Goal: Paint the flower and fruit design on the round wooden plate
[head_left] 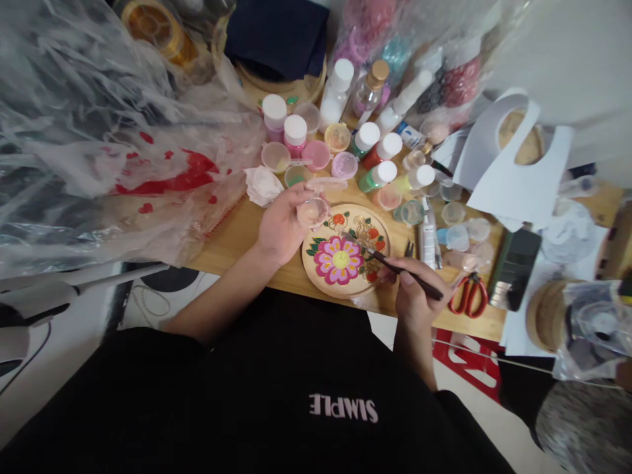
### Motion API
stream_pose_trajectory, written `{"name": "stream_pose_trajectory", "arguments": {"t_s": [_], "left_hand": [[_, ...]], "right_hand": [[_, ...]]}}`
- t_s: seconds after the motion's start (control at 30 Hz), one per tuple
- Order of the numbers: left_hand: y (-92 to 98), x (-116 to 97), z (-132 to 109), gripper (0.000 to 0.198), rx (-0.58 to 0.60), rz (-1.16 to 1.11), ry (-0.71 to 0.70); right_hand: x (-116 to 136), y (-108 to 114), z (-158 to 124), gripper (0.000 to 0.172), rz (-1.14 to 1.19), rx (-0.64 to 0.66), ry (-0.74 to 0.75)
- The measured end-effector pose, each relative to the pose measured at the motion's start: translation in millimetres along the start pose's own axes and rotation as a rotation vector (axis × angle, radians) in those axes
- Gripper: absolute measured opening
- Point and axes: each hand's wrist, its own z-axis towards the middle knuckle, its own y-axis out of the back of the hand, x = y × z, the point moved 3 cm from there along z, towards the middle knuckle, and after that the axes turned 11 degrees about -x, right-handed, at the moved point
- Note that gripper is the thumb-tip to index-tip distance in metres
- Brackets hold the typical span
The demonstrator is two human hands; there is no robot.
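Near the middle of the frame, a small clear cup (312, 213) was pinched between the thumb and fingers of the left hand (280, 229), with what looked like its lid (327, 184) raised just behind it. Right of centre, a slim dark-handled tool (412, 276) was gripped in the bent fingers of the right hand (416, 293), its tip pointed leftward over a round wooden plaque (312, 273); whether the surface was touched could not be told. The plaque was placed at the centre of the frame, on the table (230, 253), and was decorated with a large pink flower (340, 260). Because the cup was held by the plaque's upper left edge, its contents could be spilled over the design if the grip were loosened or tilted. Colours could also be smeared by a slipping tip, were they wet. Above the hands, open cups, such as a pink one (316, 155), were crowded among white-capped bottles (384, 174), and could be knocked over by a careless backward sweep. At right, red-handled cutters (468, 296) were laid near the right hand.
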Motion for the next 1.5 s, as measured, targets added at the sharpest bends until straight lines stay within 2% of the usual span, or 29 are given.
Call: {"name": "stream_pose_trajectory", "arguments": {"t_s": [0.33,0.63,1.0,1.5], "left_hand": [[9.5,4.7,5.5,0.027,0.045,0.077,-0.056],[8.2,4.2,5.2,0.021,0.063,0.073,-0.095],[7.8,3.3,4.5,0.027,0.028,0.074,-0.087],[6.8,4.0,3.8,0.019,0.036,0.066,-0.084]], "right_hand": [[-0.4,-0.8,1.6,0.026,-0.011,-0.021,-0.041],[-2.0,2.2,0.7,0.026,-0.010,-0.026,-0.023],[-6.2,3.3,-0.6,0.021,-0.054,-0.024,-0.086],[-3.5,4.0,-0.9,0.022,-0.041,-0.032,-0.110]]}}
